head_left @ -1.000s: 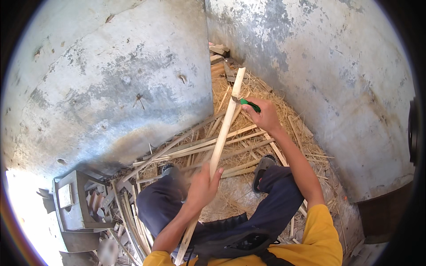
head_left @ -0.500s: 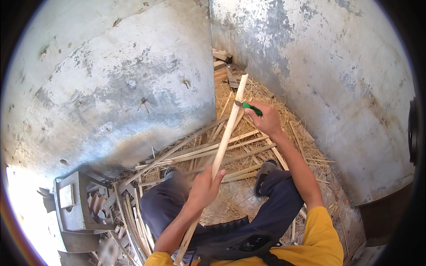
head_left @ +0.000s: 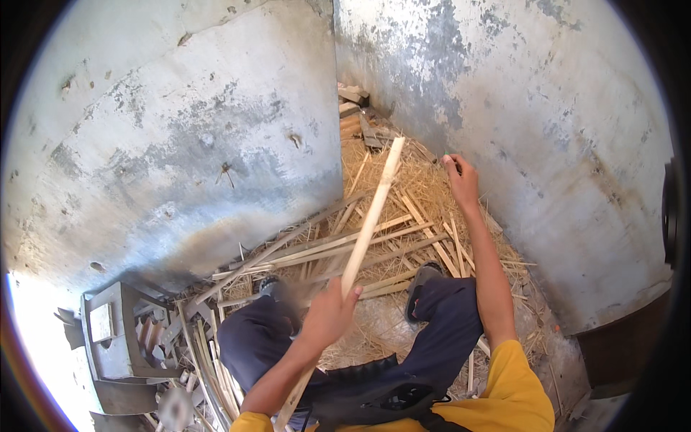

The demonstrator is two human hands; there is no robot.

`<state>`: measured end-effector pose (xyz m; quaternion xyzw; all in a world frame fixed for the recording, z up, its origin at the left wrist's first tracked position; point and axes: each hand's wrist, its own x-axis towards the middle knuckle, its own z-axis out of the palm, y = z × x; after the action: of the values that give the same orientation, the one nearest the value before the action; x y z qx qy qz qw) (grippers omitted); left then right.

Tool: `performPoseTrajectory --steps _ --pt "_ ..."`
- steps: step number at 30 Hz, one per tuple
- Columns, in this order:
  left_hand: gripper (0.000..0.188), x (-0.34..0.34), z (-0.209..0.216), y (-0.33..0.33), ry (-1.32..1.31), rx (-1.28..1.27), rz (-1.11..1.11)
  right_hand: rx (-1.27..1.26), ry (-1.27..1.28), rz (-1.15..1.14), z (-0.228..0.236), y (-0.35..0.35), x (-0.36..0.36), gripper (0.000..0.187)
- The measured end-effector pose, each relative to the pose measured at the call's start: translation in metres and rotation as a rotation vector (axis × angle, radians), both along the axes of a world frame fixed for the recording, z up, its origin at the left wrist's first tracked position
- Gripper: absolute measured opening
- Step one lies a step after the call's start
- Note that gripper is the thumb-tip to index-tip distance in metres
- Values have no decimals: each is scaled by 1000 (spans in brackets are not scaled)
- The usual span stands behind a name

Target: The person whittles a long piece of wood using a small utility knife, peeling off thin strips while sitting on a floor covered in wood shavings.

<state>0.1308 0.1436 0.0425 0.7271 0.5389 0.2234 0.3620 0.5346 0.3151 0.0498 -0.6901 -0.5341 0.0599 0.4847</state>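
My left hand (head_left: 330, 317) is closed around a long pale bamboo strip (head_left: 369, 223), gripping it below its middle. The strip slants from beside my lap up toward the corner, its far end raised over the shavings. Off to the right of that far end, apart from it, is my right hand (head_left: 463, 178), its fingers curled. Only a bit of green shows at the thumb, from the green-handled knife (head_left: 446, 157); the rest of the knife is hidden by the hand.
Several loose strips (head_left: 338, 248) lie crossed over straw-like shavings (head_left: 417, 173) between my feet and the corner. Worn walls (head_left: 237, 129) rise on both sides. A grey wooden stool-like frame (head_left: 122, 331) lies at the left, beside more long strips (head_left: 216, 367).
My right hand has moved off the strip to the right and slightly outward, taking the knife with it. The left hand keeps its hold on the strip. The view has shifted slightly.
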Motion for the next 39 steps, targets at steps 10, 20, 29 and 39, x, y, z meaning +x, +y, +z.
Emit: performPoseTrajectory --steps 10,20,29,39 --pt "42 4 8 -1 -113 77 -17 -68 400 415 26 -31 -79 42" --pt "43 7 -1 0 -56 66 -78 -59 585 521 29 -35 -104 28" --pt "42 7 -1 0 -53 32 -108 152 291 422 11 -29 -102 17" --pt "36 -3 -18 6 -74 -18 -106 179 336 385 35 -34 -93 16"
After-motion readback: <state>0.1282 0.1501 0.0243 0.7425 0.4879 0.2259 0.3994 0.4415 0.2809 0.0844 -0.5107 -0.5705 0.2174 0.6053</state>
